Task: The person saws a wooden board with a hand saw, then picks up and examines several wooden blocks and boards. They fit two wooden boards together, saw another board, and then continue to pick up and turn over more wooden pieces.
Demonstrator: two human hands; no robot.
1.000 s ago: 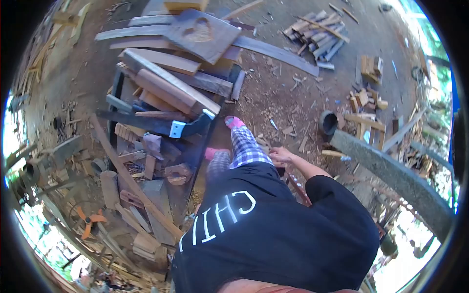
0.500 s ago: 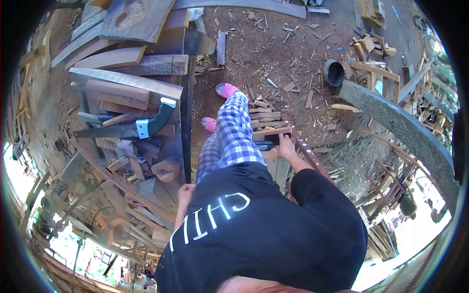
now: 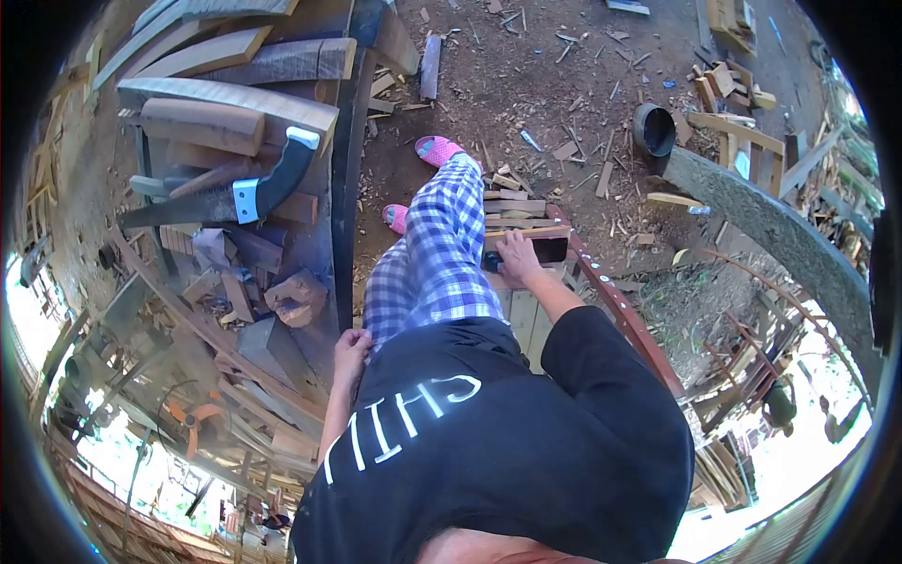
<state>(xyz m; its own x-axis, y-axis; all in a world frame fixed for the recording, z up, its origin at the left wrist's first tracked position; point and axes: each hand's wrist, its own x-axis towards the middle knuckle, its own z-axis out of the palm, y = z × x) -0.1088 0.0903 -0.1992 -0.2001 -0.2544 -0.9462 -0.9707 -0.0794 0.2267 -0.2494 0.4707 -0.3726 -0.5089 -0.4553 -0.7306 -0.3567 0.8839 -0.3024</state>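
Observation:
My left hand is loosely curled beside my left thigh, against the checked trousers, with nothing visible in it. My right hand is bent over a small dark object at the wooden seat or rack on my right; its fingers partly hide what they grip. Just right of that hand lies a flat black item like a phone, along a wooden strip. To my left, a saw with a black and white handle rests on stacked wood.
Curved planks are piled at the left on a dark-edged bench. A red metal rail runs along my right. Farther right are a metal cylinder and a long grey beam. Wood scraps litter the ground.
My right hand has moved left off the black phone-like item to the small dark object, leaving that item uncovered. My left hand has risen slightly. The view has shifted a little.

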